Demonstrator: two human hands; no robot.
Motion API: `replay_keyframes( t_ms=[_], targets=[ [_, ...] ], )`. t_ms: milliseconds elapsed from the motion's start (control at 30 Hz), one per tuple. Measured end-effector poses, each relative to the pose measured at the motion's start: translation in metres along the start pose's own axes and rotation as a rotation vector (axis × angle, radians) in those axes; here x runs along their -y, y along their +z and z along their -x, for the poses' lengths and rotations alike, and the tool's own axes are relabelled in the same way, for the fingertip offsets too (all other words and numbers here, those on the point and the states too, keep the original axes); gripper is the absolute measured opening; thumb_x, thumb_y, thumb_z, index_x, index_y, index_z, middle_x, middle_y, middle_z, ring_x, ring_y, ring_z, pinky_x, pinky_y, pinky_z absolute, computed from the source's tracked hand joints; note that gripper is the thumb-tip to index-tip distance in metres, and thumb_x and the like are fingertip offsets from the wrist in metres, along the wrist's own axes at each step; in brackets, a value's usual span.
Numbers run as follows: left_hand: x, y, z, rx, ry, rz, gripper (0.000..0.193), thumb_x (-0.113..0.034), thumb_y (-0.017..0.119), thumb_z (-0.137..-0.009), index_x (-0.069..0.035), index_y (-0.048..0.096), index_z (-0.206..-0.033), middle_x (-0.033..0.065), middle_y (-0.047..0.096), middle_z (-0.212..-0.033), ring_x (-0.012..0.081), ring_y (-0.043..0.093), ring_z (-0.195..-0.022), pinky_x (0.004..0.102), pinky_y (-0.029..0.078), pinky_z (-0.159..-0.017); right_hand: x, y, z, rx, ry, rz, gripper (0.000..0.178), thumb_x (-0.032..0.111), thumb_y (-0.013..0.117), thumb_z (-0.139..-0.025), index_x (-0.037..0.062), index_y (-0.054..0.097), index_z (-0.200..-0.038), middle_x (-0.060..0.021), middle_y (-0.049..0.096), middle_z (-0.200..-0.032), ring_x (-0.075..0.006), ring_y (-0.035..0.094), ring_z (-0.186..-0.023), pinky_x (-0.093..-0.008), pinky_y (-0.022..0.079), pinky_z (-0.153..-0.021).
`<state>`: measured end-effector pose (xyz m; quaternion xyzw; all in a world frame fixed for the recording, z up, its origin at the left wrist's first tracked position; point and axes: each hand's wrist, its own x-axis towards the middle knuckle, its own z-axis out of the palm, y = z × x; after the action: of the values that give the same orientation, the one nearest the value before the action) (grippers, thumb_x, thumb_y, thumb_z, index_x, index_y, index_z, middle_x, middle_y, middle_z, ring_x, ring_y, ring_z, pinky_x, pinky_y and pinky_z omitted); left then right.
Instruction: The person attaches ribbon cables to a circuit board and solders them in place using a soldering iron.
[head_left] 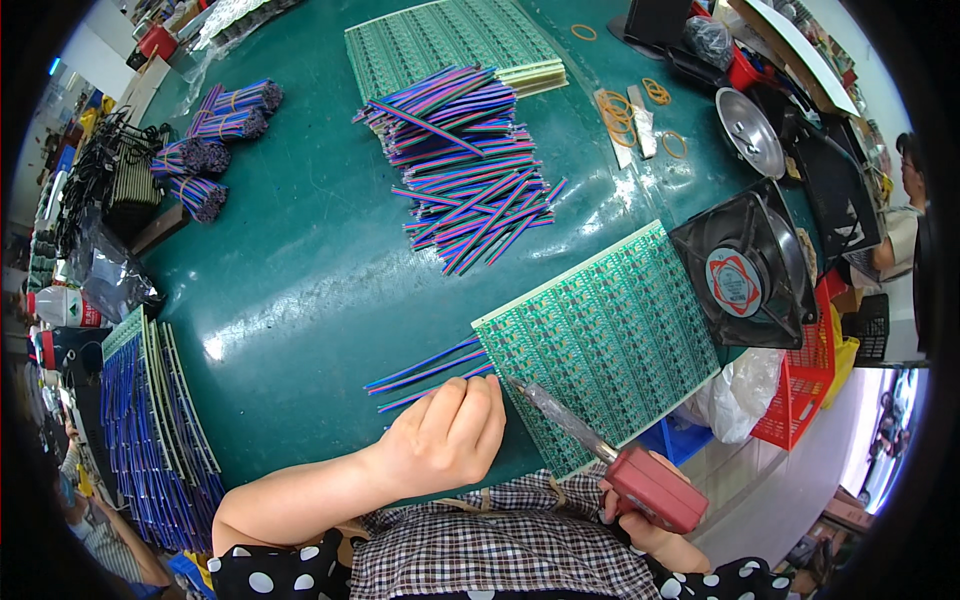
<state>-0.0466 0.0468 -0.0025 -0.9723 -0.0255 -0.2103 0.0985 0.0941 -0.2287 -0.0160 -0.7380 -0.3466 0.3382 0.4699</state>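
Note:
A green circuit board panel [610, 330] lies slanted on the table in front of me, with rows of small repeated circuits. My left hand [450, 432] is closed in a pinch at its left edge, apparently on a ribbon wire mostly hidden under the fingers. Several ribbon wires [425, 373] in blue, pink and green stick out leftward from that edge. In my right hand [655, 543] is a red-handled soldering gun [655, 488]. Its dark tip points at the board's left edge, just right of my left fingertips.
Loose ribbon wires [470, 170] are heaped in front of stacked circuit boards [450, 40]. Wire bundles [225, 125] sit at the far left, with wired panels [160, 440] nearer. A black fan [740, 275] stands by the board's right corner, near a metal dish [748, 132] and red basket [800, 385].

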Motion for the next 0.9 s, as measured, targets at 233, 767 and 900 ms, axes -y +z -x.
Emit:
replay_keyframes(
  t_ms=[233, 767, 900],
  targets=[
    [-0.001, -0.001, -0.001, 0.000, 0.013, -0.001, 0.026, -0.008, 0.064, -0.066, 0.003, 0.068, -0.090, 0.0080, 0.061, -0.085, 0.0166, 0.062, -0.073, 0.0221, 0.047, -0.057, -0.021, 0.005, 0.016, -0.147, -0.040, -0.008, 0.066, 0.016, 0.080, -0.070, -0.0075, 0.049, -0.124, -0.0087, 0.068, -0.086, -0.0200, 0.069, -0.071, -0.0282, 0.053, -0.062],
    [0.074, 0.009, -0.074, -0.032, -0.464, 0.466, 0.010, -0.010, 0.063, -0.080, -0.002, 0.065, -0.083, 0.0130, 0.060, -0.082, 0.0316, 0.060, -0.083, 0.0436, 0.050, -0.073, -0.018, -0.078, -0.026, -0.956, -0.738, -0.149, 0.047, 0.030, 0.054, -0.097, -0.0026, 0.042, -0.129, -0.0122, 0.055, -0.121, -0.0080, 0.048, -0.065, -0.0222, 0.042, -0.058],
    [0.087, 0.035, -0.102, 0.058, -0.600, 0.373, 0.012, -0.012, 0.069, -0.076, -0.001, 0.067, -0.081, 0.0133, 0.064, -0.082, 0.0309, 0.063, -0.082, 0.0399, 0.050, -0.073, -0.031, -0.109, -0.050, -1.057, -0.326, 0.016, 0.033, 0.011, 0.050, -0.096, -0.0037, 0.046, -0.125, -0.0143, 0.059, -0.117, -0.0084, 0.049, -0.065, -0.0227, 0.043, -0.055]
  ],
)
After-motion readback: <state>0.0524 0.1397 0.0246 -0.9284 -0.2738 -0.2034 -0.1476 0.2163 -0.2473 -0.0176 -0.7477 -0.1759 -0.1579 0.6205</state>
